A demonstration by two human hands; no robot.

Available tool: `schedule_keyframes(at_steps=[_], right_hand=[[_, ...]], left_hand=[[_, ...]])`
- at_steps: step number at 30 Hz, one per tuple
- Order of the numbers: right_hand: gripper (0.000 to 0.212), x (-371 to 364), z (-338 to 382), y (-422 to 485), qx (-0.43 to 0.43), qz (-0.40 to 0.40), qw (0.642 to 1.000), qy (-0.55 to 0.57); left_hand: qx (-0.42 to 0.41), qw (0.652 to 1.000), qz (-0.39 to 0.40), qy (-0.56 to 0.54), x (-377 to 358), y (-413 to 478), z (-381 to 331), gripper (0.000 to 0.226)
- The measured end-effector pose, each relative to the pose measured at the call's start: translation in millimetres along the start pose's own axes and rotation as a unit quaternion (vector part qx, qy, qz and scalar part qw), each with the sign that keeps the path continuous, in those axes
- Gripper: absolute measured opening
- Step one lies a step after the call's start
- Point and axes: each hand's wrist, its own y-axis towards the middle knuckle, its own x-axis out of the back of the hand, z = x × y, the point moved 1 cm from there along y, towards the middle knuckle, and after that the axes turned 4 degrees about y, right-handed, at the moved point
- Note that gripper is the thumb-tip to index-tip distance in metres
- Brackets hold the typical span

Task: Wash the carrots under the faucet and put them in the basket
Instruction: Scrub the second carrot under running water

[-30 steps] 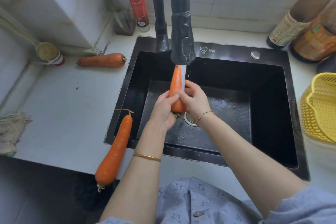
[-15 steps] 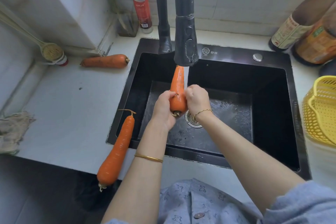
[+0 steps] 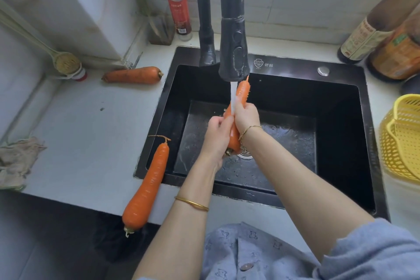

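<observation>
An orange carrot [image 3: 242, 90] stands nearly upright over the black sink [image 3: 341, 120], its tip just under the black faucet head [image 3: 234, 57]. Water runs down onto it. My left hand [image 3: 218, 136] grips its lower part and my right hand [image 3: 246, 116] grips its middle. A second carrot [image 3: 147, 186] lies across the sink's left rim and the counter's front edge. A third carrot [image 3: 133, 74] lies on the counter at the back left. The yellow basket [image 3: 402, 141] stands at the right edge, partly cut off.
Bottles [image 3: 368, 38] stand at the back right and a red-labelled bottle [image 3: 177, 4] behind the sink. A cloth [image 3: 16, 161] lies at the counter's left edge. A brush [image 3: 66, 63] rests near the wall.
The carrot's tip has tilted to the right of the water stream. My right hand has slid up the carrot, and my left hand stays low on it.
</observation>
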Motion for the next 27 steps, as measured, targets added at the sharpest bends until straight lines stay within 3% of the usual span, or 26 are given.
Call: schedule_keyframes(at_steps=[2, 4, 6, 13, 14, 17, 19, 25, 27], right_hand=[[0.031, 3, -2, -4, 0.020, 0.045, 0.998, 0.037], [0.019, 8, -9, -14, 0.027, 0.150, 0.980, 0.127], [0.017, 13, -12, -21, 0.021, 0.197, 0.967, 0.159], [0.018, 0, 1, -1, -0.023, 0.050, 0.994, 0.096], [0.019, 0, 2, -2, -0.022, 0.058, 0.992, 0.107], [0.010, 8, -2, -11, 0.004, 0.199, 0.960, 0.197], [0.015, 15, -4, -19, 0.016, 0.251, 0.944, 0.212], [0.007, 6, 0, -5, -0.028, 0.105, 0.970, 0.216], [0.006, 7, -2, -5, -0.027, 0.104, 0.969, 0.220]], left_hand=[[-0.001, 1.000, -0.019, -0.017, 1, -2, -4, 0.033], [0.024, 0.997, -0.027, -0.070, 7, -2, -10, 0.021], [0.025, 0.998, -0.025, -0.054, 13, -2, -13, 0.015], [-0.012, 0.999, -0.017, 0.046, 9, -3, -12, 0.027], [-0.019, 0.998, -0.023, 0.051, 10, -3, -12, 0.028], [-0.024, 0.999, -0.033, 0.035, 16, -2, -14, 0.029], [-0.024, 0.998, -0.035, 0.036, 18, -1, -15, 0.028], [-0.032, 0.997, -0.020, 0.067, 11, -3, -17, 0.027], [-0.024, 0.997, -0.024, 0.064, 11, -4, -16, 0.026]])
